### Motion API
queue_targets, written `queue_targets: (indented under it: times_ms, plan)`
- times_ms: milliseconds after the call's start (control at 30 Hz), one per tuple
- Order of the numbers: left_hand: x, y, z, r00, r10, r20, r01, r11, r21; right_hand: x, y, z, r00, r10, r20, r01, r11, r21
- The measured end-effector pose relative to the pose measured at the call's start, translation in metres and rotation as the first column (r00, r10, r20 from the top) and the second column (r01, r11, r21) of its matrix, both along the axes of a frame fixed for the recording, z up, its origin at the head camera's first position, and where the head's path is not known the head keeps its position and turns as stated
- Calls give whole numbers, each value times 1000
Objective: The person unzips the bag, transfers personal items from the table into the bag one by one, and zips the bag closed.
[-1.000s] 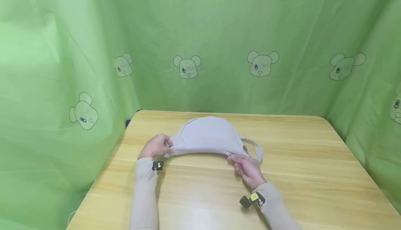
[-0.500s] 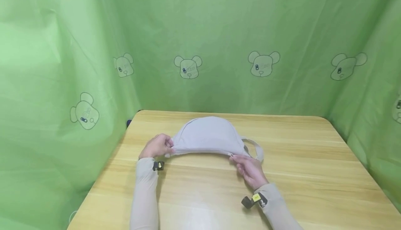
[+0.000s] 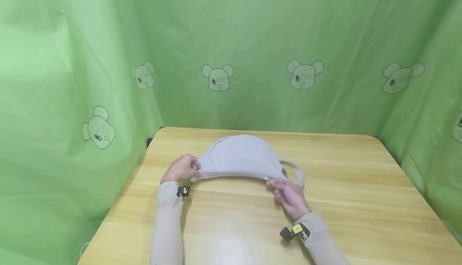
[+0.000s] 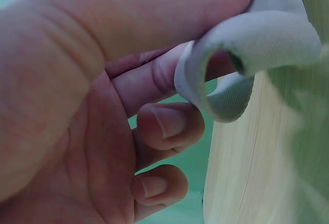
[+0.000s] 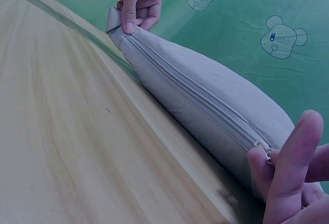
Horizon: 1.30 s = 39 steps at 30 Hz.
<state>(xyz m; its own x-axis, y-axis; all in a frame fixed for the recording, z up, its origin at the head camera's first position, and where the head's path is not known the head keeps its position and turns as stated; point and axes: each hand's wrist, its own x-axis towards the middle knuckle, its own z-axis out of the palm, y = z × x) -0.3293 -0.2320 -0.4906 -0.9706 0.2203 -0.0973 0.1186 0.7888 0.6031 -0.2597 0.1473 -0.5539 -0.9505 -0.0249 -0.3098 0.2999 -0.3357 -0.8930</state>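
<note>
A light grey crescent-shaped bag [image 3: 238, 154] lies on the table, with its curved side away from me and its zipper [image 5: 195, 95] along the near edge. My left hand [image 3: 181, 168] pinches the bag's left end between thumb and fingers. In the left wrist view a loop of strap [image 4: 277, 41] curls out from under that thumb. Down at the right end, my right hand [image 3: 290, 197] pinches the small zipper pull [image 5: 264, 149] between thumb and finger. The zipper teeth between the two hands look closed in the right wrist view.
A strap loop [image 3: 297, 172] sticks out past the bag's right end. The wooden table [image 3: 361, 201] has rounded far corners. Green curtains [image 3: 252, 28] printed with bear heads surround it at the back and sides. Each wrist carries a small black camera [image 3: 287, 234].
My right hand has slid slightly to the right with the zipper pull along the bag's edge. The left hand keeps its hold on the left end. The whole view has shifted a little.
</note>
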Motion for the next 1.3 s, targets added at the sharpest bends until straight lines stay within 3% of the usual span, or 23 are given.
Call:
queue_targets:
  times_ms: [1000,1167,1300]
  plan:
    - [-2,1,-1,1000,-26,-9,26,1000,-5,3,6,1,1000,-21,-14,21,1000,1]
    - [-2,-2,-2,1000,7,-12,-8,999,-38,3,7,1,1000,-13,-16,13,1000,6]
    - [-1,-2,-3,1000,0,1,0,1000,-14,4,10,0,1000,-13,-13,13,1000,19]
